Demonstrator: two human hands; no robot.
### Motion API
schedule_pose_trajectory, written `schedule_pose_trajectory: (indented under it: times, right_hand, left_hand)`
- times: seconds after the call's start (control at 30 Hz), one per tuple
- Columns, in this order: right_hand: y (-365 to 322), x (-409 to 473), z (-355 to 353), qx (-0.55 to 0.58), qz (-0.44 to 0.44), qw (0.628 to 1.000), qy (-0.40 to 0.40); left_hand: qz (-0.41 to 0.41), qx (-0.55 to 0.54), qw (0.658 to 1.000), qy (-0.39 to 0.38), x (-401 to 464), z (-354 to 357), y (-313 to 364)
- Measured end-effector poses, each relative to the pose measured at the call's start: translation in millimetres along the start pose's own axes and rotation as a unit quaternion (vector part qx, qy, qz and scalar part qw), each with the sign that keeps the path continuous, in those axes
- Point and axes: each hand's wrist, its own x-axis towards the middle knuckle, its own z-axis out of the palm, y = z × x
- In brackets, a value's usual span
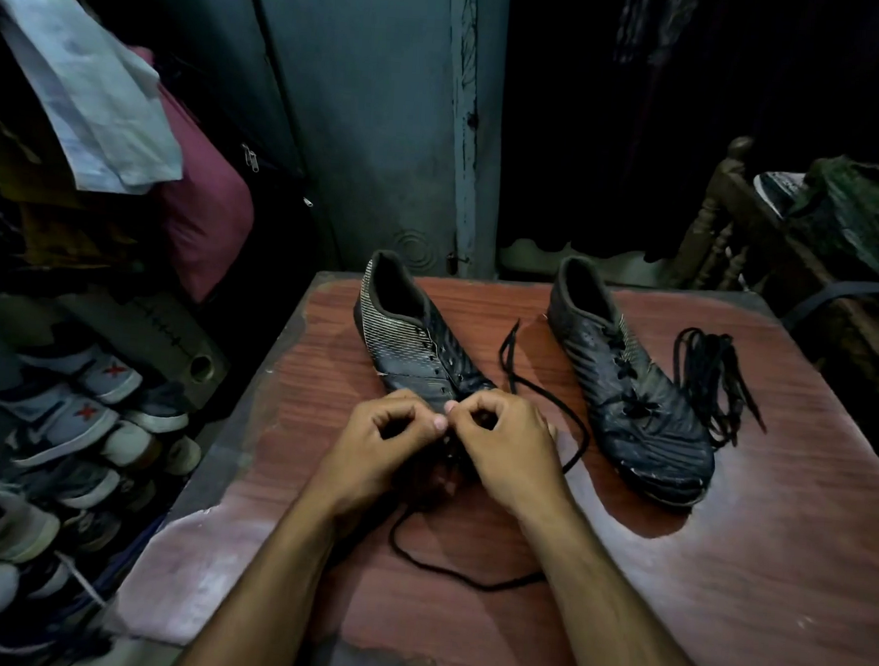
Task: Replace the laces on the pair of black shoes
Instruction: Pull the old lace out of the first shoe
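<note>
The left shoe (416, 341) lies on the reddish wooden surface (772, 585), heel far and toe toward the person, its eyelets bare. Both hands meet over its toe and hide it: the left hand (390, 438) and the right hand (508, 440) have fingers curled narrow, thumbs and forefingers pinched together, apparently on the black lace (468, 581), though the grip itself is too dark to be sure. That lace loops near across the surface between the forearms and also trails right and far toward the right shoe (629, 396), which is laced and stands well apart. Just right of it lies a bundle of loose black laces (712, 380). Open surface lies near and right. Past the left edge, pale sneakers (72, 413) are stacked. A wooden chair (717, 221) stands beyond the far right corner.
</note>
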Motion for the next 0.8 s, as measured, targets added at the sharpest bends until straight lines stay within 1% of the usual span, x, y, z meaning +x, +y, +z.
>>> schedule_pose_trajectory:
  times: [0.07, 0.1, 0.13, 0.2, 0.23, 0.4, 0.5, 0.57, 0.63, 0.7, 0.8]
  right_hand:
    - [2.5, -3.0, 1.6, 0.018, -0.023, 0.999, 0.021]
    - [3.3, -4.7, 2.3, 0.02, -0.037, 0.999, 0.026]
    - [3.4, -6.2, 3.4, 0.011, -0.052, 0.998, 0.026]
    - [2.3, -9.4, 5.9, -0.029, -0.089, 0.995, 0.023]
    - [1.1, -11.1, 5.9, -0.042, -0.105, 0.993, 0.024]
    - [4.4, -11.9, 5.2, -0.057, -0.135, 0.989, 0.018]
    - [5.3, -9.4, 6.5, -0.029, -0.129, 0.991, 0.021]
    - [7.4, -6.3, 7.4, 0.013, -0.114, 0.993, 0.026]
    - [8.6, -3.7, 8.1, 0.031, -0.088, 0.996, 0.015]
    - [8.2, -3.4, 8.5, 0.025, -0.078, 0.997, 0.016]
    - [7.7, -4.0, 10.5, -0.002, -0.087, 0.995, 0.043]
  left_hand:
    - [-0.022, -0.038, 0.997, 0.064, 2.5, 3.5, 1.4]
    - [-0.024, -0.024, 0.995, 0.092, 4.5, 5.5, 0.3]
    - [-0.019, 0.017, 0.994, 0.111, 6.1, 6.9, -2.4]
    - [0.002, 0.1, 0.988, 0.121, 8.1, 7.9, -8.0]
    - [0.011, 0.118, 0.985, 0.124, 8.6, 7.5, -9.3]
    - [0.011, 0.125, 0.983, 0.133, 8.9, 8.7, -7.6]
    - [0.018, 0.115, 0.987, 0.109, 8.6, 4.9, -10.8]
    - [0.033, 0.066, 0.995, 0.065, 6.8, 0.3, -9.9]
    - [0.044, 0.032, 0.998, 0.025, 4.3, -2.4, -7.2]
    - [0.051, 0.013, 0.999, -0.002, 2.4, -2.6, -6.2]
    - [0.049, -0.01, 0.998, -0.032, 0.9, -2.7, -7.0]
